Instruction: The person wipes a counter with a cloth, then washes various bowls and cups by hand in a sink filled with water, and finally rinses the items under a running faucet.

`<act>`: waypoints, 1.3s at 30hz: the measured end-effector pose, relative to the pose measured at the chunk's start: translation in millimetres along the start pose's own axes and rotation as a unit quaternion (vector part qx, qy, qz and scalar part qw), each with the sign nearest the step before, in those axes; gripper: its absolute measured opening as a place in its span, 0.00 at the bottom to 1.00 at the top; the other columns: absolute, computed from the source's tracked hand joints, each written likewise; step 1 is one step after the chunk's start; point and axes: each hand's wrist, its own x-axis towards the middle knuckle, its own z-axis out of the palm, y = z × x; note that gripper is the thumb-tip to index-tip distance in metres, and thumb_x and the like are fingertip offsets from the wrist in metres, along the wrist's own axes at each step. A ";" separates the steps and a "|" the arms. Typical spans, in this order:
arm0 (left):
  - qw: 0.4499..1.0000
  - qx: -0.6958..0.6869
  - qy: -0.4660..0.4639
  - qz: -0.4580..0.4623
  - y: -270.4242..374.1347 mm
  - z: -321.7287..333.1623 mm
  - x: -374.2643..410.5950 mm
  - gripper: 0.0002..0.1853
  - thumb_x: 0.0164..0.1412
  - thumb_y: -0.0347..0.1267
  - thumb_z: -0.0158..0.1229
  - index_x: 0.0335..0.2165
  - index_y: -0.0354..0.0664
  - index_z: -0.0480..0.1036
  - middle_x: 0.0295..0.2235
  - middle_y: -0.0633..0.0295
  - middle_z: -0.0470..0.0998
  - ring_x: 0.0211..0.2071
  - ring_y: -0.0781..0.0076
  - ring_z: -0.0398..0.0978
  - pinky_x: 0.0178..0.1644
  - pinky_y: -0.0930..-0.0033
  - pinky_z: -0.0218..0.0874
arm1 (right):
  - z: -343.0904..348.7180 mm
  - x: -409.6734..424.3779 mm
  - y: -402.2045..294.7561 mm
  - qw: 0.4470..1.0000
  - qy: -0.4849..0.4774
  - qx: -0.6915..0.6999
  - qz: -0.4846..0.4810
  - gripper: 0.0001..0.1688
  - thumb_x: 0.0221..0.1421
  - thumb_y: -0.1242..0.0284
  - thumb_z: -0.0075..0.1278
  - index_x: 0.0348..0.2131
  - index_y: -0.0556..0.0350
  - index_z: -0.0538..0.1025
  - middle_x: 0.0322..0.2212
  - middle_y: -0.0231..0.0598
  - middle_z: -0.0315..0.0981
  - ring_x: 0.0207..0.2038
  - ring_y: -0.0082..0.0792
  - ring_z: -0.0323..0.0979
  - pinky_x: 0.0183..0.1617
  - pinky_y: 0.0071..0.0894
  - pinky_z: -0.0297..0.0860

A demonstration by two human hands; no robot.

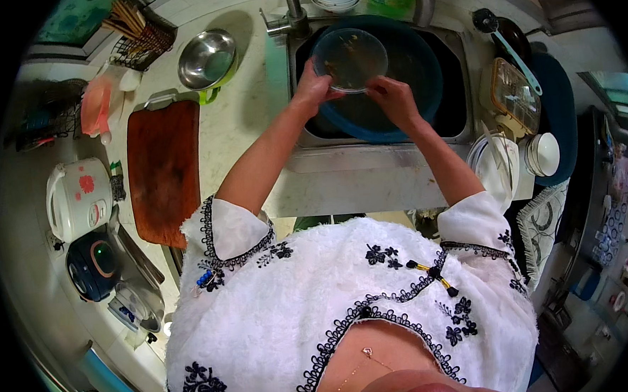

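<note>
A round clear plastic container point(354, 58) with yellowish and brown scraps on it is held over a large blue plastic basin point(431, 78). The basin sits in the stainless-steel sink point(467, 81) and looks to hold murky water. My left hand point(313, 88) grips the container by its left edge, thumb over the rim. At the near right edge, the fingers of my right hand point(394, 97) pinch the rim. A faucet point(297, 18) rises behind the basin's left side.
On the left counter are a metal bowl point(205, 58), a wooden cutting board point(164, 172), a rice cooker point(82, 197) and a chopsticks basket point(149, 42). Stacked plates point(493, 160), white bowls point(545, 154) and a lidded glass container point(516, 95) stand right of the sink.
</note>
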 end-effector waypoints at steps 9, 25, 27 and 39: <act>0.816 0.456 0.133 0.330 -4.1 -1.1 26.6 0.28 0.44 0.22 0.47 0.48 0.44 0.54 0.46 0.43 0.60 0.35 0.43 0.69 0.34 0.56 0.66 | 30.5 -9.9 91.1 0.918 0.099 -0.380 0.057 0.28 0.44 0.67 0.52 0.47 0.48 0.65 0.39 0.48 0.68 0.41 0.45 0.68 0.44 0.46 0.65; 0.745 0.618 0.041 0.246 -23.4 19.7 33.6 0.26 0.45 0.21 0.45 0.46 0.42 0.56 0.49 0.43 0.57 0.35 0.42 0.69 0.37 0.52 0.64 | -30.6 15.1 103.9 0.934 0.149 -0.214 0.246 0.15 0.42 0.71 0.49 0.33 0.59 0.72 0.34 0.54 0.67 0.38 0.50 0.68 0.41 0.42 0.66; 0.818 0.530 0.000 0.222 -32.3 7.8 45.1 0.27 0.44 0.20 0.44 0.47 0.41 0.55 0.48 0.46 0.59 0.36 0.45 0.69 0.35 0.55 0.65 | -34.2 16.4 97.4 0.938 0.157 -0.187 0.246 0.17 0.44 0.70 0.46 0.36 0.59 0.71 0.34 0.53 0.68 0.37 0.51 0.68 0.40 0.42 0.66; 0.989 0.104 -0.086 0.066 -19.0 39.5 -0.8 0.31 0.44 0.20 0.40 0.51 0.42 0.51 0.48 0.53 0.59 0.43 0.60 0.65 0.33 0.65 0.70 | 34.7 36.9 47.8 0.969 -0.055 -0.181 0.160 0.17 0.44 0.76 0.46 0.38 0.57 0.70 0.41 0.49 0.66 0.42 0.43 0.67 0.45 0.37 0.63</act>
